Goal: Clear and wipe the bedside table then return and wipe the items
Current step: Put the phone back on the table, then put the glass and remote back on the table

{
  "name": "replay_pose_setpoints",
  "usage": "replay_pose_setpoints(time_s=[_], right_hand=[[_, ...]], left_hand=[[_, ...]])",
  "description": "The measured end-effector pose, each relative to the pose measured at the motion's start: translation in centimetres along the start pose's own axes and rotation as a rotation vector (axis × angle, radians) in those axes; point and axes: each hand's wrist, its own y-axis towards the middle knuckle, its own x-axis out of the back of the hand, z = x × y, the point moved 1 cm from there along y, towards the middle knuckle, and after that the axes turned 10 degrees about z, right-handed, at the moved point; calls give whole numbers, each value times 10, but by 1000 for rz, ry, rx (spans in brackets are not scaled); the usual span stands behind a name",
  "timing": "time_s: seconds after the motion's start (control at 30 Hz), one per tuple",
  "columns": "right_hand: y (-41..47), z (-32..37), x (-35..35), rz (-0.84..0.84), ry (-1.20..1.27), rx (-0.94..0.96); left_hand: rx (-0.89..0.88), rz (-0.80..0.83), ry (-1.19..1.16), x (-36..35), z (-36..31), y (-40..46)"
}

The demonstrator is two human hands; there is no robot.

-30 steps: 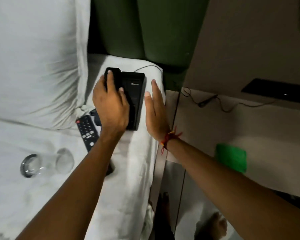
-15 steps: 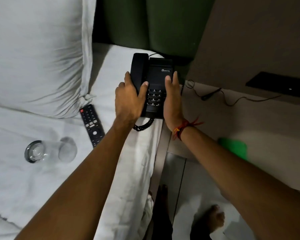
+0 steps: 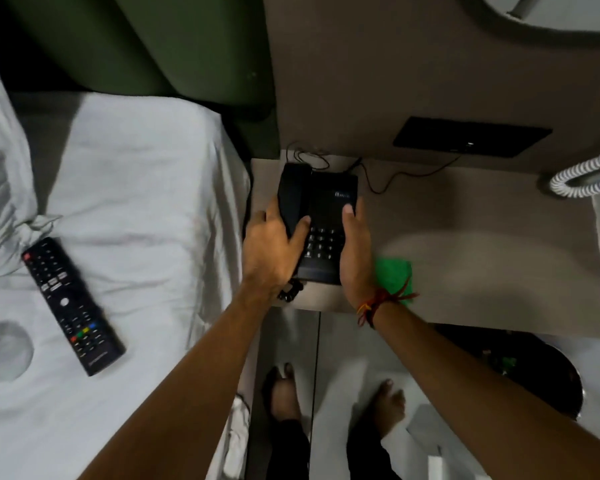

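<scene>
Both hands, left [image 3: 271,251] and right [image 3: 355,251], clasp a matte black boxy telephone [image 3: 321,216] by its sides. It sits over the smooth beige bench [image 3: 482,237], beside a crumpled green cloth [image 3: 394,273].

The telephone [image 3: 321,216] at centre looks like smooth black plastic, the tabletop [image 3: 482,244] matt beige, the green cloth [image 3: 394,273] soft, the bed [image 3: 136,188] sheet creased white fabric.
</scene>
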Motion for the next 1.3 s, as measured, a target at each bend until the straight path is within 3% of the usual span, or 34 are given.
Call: replay_pose_setpoints(time_s=[0.17, 0.27, 0.43, 0.6, 0.77, 0.9, 1.07, 1.17, 1.3], right_hand=[[1, -52, 16, 1, 42, -152], [22, -79, 24, 44, 49, -191], [56, -65, 24, 52, 15, -87], [79, -72, 29, 102, -97, -137], [76, -60, 25, 43, -449, -87], [63, -21, -7, 78, -617, 146], [35, 28, -104, 273, -639, 410], [3, 43, -178, 395, -678, 522], [-48, 40, -261, 476, -752, 631]], left_hand=[[154, 150, -52, -47, 20, -17], [214, 147, -78, -63, 20, -6], [206, 119, -25, -70, 14, 28], [223, 166, -31, -73, 12, 46], [198, 179, 5, -60, 13, 41], [91, -19, 29, -7, 5, 21], [-41, -363, 186, 100, 22, -32], [71, -543, 365, 162, 59, -73], [271, -669, 489, 221, 110, -126]])
